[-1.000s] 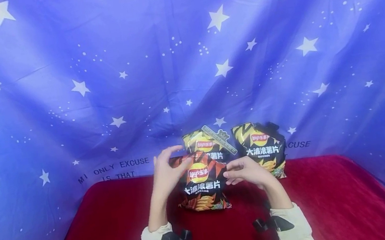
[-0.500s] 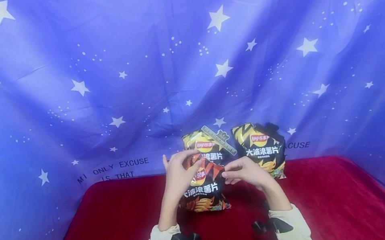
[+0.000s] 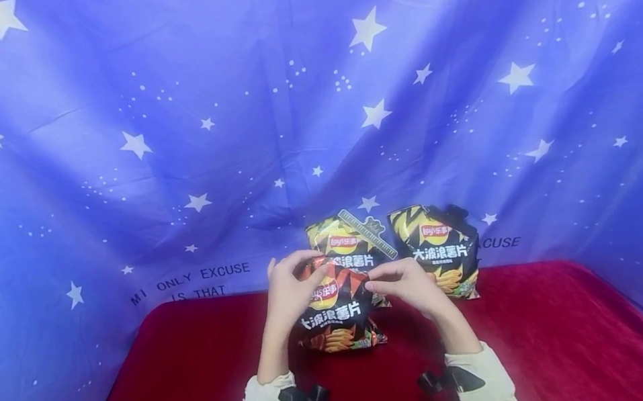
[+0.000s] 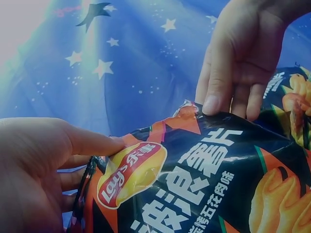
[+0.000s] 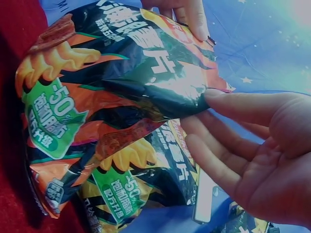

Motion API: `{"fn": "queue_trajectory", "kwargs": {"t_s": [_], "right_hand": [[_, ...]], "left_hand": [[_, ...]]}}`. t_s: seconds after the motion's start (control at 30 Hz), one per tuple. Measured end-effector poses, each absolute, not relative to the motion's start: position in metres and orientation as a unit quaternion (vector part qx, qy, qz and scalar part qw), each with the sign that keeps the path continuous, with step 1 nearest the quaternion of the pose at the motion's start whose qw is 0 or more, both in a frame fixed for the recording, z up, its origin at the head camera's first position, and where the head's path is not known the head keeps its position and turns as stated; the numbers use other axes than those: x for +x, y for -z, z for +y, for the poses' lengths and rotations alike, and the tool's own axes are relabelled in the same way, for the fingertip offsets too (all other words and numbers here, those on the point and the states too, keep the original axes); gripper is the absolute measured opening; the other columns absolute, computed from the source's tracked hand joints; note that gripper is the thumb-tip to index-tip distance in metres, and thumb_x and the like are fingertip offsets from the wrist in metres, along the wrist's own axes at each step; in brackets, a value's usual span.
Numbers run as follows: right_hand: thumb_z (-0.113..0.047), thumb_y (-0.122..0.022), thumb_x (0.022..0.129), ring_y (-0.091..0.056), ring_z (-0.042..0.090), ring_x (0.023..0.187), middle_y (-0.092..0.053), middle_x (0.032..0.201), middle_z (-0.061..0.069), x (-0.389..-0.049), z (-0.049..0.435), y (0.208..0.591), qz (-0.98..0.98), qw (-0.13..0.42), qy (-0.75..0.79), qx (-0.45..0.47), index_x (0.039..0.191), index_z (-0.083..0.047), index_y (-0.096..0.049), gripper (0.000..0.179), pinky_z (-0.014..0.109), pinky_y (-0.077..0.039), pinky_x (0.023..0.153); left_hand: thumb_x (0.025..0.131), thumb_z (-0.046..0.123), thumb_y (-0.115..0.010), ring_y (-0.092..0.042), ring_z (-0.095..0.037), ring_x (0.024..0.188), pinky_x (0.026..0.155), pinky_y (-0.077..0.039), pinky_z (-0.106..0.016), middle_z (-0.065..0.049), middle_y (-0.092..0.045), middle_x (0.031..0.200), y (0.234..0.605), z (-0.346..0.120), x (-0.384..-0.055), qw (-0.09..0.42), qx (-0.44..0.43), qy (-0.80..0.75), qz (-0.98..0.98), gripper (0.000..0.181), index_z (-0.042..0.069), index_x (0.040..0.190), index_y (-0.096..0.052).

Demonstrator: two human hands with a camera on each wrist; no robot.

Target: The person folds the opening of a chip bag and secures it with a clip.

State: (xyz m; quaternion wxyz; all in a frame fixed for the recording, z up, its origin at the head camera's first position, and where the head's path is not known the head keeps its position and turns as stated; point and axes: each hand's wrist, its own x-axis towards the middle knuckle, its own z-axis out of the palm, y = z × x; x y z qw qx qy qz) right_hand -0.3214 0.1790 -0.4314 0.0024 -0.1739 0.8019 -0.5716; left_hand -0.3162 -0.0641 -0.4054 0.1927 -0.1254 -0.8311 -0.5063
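Note:
A red-and-black Lay's potato chip bag (image 3: 338, 323) stands upright at the front, in both hands. My left hand (image 3: 293, 292) pinches its upper left edge, thumb on the front and fingers behind. In the left wrist view the left thumb lies beside the Lay's logo (image 4: 131, 175). My right hand (image 3: 406, 284) pinches the upper right corner between thumb and fingers; in the right wrist view its other fingers (image 5: 221, 160) extend behind the bag. The bag's top edge looks crumpled and slopes down to the right. Part of the front is hidden by the left hand.
Close behind stands a yellow-and-black chip bag (image 3: 331, 229) with a pale ruler-like strip (image 3: 365, 234) slanting across its top right. Another yellow-and-black bag (image 3: 445, 262), with a black clip (image 3: 450, 214) on its top corner, stands to the right. Red cloth (image 3: 209, 364) covers the table before a starry blue curtain (image 3: 264, 133).
My left hand has shifted right along the bag's top, then slightly back left, covering more of its front. My right hand has moved slightly left, and the bag's upper right corner has drawn inward.

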Motion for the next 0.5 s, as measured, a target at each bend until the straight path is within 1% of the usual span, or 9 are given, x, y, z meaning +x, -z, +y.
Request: {"fn": "queue_trajectory", "kwargs": {"t_s": [0.13,0.3,0.5], "right_hand": [[-0.009,-0.079,0.087,-0.067,0.006,0.082,-0.075,0.103,0.022,-0.3220,0.1768,0.4328,0.798,-0.010,0.577,-0.173,0.106,0.005,-0.076,0.024,0.021,-0.057,0.072],[-0.008,-0.079,0.088,-0.067,0.007,0.082,-0.075,0.104,0.024,-0.3229,0.1758,0.4340,0.794,-0.006,0.584,-0.169,0.107,0.006,-0.076,0.023,0.021,-0.058,0.073],[-0.007,-0.079,0.087,-0.067,0.005,0.078,-0.074,0.104,0.024,-0.3220,0.1750,0.4331,0.797,-0.005,0.583,-0.159,0.107,0.007,-0.076,0.024,0.021,-0.057,0.071]], "left_hand": [[0.085,0.018,-0.082,-0.068,-0.031,0.120,0.126,-0.006,-0.060,-0.009,-0.077,0.116,0.4054,-0.0664,-0.3169,0.190,-0.125,0.520,-0.823,0.027,0.010,0.110,-0.077],[0.084,0.015,-0.082,-0.068,-0.031,0.118,0.126,-0.007,-0.059,-0.010,-0.077,0.114,0.4050,-0.0662,-0.3171,0.192,-0.128,0.530,-0.816,0.025,0.010,0.108,-0.077],[0.084,0.013,-0.083,-0.069,-0.030,0.117,0.126,-0.010,-0.059,-0.009,-0.078,0.111,0.4063,-0.0653,-0.3172,0.200,-0.127,0.529,-0.815,0.022,0.011,0.106,-0.078]]}}
